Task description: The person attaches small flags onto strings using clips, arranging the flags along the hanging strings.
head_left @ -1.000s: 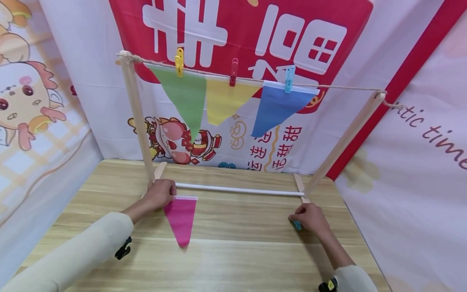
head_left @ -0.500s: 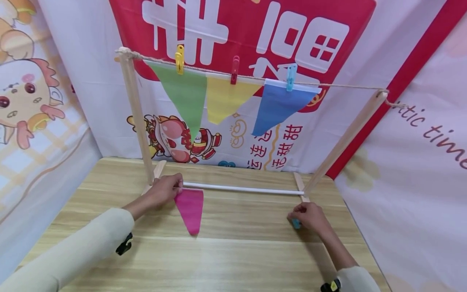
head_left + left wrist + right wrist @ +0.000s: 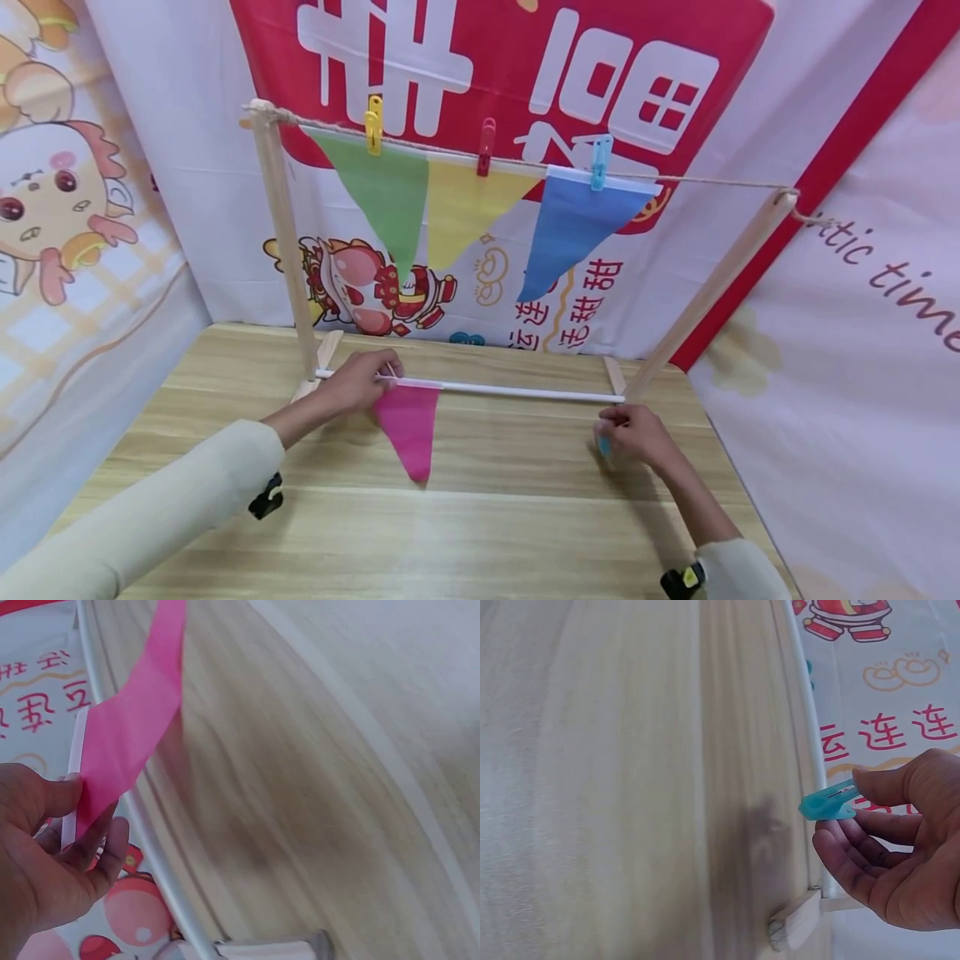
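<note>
My left hand [image 3: 365, 382] pinches a pink pennant [image 3: 409, 427] by its white top edge, and the pennant's point hangs down over the table. In the left wrist view the pink pennant [image 3: 131, 735] bends between thumb and fingers. My right hand [image 3: 636, 435] holds a light blue clothespin [image 3: 603, 446] near the frame's right foot. The right wrist view has this clothespin [image 3: 831, 802] between thumb and forefinger. Above, a twine line [image 3: 705, 179] carries a green pennant [image 3: 382, 187], a yellow pennant [image 3: 468, 208] and a blue pennant [image 3: 573, 225], with yellow, red and light blue clothespins along it.
Two wooden posts, left [image 3: 281, 233] and right [image 3: 708, 292], hold up the line. A white rod [image 3: 517, 391] joins their feet, just behind my hands. The wood-grain table [image 3: 465, 525] ends at a printed cloth backdrop [image 3: 225, 258].
My left hand has moved right and slightly up with the pink pennant. My right hand has risen a little, and the clothespin has turned more upright.
</note>
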### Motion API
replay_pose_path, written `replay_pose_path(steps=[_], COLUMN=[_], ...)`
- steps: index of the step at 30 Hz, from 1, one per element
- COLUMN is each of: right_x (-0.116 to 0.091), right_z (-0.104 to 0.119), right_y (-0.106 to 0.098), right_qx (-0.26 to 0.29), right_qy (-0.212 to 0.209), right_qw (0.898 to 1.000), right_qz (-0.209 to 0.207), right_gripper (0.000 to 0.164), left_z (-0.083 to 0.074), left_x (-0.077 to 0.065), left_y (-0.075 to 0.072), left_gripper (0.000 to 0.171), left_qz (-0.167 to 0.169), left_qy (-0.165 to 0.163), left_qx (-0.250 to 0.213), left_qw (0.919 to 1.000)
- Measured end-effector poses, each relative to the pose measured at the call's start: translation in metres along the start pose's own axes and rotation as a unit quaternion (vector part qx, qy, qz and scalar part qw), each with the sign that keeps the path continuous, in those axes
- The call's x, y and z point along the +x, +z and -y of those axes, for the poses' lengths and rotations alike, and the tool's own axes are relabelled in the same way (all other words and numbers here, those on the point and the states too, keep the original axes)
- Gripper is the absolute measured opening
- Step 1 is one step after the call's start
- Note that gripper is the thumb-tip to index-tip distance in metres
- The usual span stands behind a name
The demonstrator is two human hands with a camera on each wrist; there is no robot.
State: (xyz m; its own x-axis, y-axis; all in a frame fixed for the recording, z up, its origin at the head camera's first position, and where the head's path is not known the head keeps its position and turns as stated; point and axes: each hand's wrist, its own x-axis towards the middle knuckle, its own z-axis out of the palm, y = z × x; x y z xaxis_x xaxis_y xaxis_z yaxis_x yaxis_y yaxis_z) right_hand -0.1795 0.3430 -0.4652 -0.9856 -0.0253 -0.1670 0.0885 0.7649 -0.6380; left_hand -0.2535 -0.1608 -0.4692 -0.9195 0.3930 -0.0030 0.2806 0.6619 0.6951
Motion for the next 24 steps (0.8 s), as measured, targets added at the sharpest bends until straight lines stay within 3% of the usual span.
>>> replay_pose_path(steps=[6, 15, 24], right_x=[0.0, 0.004, 0.013], right_z=[0.009, 0.026, 0.065], right_y=[-0.008, -0.028, -0.052], right_qx=[0.012, 0.075, 0.061], right_qy=[-0.037, -0.071, -0.092], right_qw=[0.999, 0.994, 0.994], right_qz=[0.002, 0.018, -0.006], right_gripper=[0.034, 0.039, 0.037], left_z=[-0.024, -0.053, -0.078], left_x=[0.002, 0.006, 0.013], left_y=[-0.001, -0.005, -0.019], left_gripper=[0.025, 0.014, 0.011], left_qz=[0.005, -0.009, -0.018], left_qy=[0.004, 0.019, 0.035], left_qx=[-0.022, -0.039, -0.044], left_qw=[0.9997, 0.999, 0.9982])
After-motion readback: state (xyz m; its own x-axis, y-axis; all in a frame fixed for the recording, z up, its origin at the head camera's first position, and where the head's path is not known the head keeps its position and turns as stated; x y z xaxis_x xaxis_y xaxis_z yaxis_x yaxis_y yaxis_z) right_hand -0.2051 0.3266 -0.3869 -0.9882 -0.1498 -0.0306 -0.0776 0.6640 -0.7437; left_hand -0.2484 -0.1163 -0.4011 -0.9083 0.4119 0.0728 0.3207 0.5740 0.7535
